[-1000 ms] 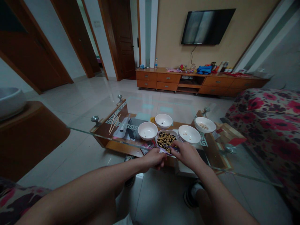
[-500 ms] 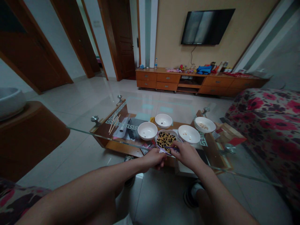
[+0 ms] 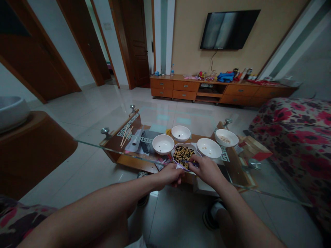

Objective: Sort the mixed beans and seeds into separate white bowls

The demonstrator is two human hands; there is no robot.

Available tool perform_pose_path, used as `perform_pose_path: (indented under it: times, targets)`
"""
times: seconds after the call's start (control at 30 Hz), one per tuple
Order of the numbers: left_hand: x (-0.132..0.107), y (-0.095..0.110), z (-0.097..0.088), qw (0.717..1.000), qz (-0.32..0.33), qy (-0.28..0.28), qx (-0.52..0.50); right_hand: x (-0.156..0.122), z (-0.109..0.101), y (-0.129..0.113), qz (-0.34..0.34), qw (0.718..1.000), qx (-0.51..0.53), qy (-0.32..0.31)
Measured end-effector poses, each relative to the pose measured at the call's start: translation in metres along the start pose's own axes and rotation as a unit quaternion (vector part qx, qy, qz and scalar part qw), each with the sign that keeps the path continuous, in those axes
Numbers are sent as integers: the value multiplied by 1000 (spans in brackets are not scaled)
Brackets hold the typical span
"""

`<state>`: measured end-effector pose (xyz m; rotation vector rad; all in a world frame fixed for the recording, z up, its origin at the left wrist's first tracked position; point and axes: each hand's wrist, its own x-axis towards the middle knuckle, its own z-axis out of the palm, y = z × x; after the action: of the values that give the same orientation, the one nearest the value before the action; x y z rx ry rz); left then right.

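Note:
A lilac-rimmed bowl of mixed black and yellow beans sits near the front edge of the glass table. My left hand is closed at its near left rim, the fingers curled below. Over the right side of the beans, my right hand pinches a thin dark tool, its tip among the beans; its exact kind is too small to tell. Around stand a white bowl and another white bowl, each with dark specks, and a third bowl with a few pale pieces.
Farther right is a white bowl with several pale pieces. Chopsticks and a plastic roll show at the left of the glass table. A brown paper bag lies near the floral sofa. A TV cabinet stands beyond.
The view has shifted very slightly. My right hand and the thin tool stay over the beans with barely any movement, and my left hand keeps its place at the rim.

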<state>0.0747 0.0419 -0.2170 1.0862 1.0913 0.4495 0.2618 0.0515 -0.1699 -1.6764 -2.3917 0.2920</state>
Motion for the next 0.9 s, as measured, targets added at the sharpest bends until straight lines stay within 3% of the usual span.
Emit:
perform_pose_path:
  times: [0.9]
  targets:
    - [-1,2,2,1000,1,-2,2,-1,-4,1,-8,1000,1,15]
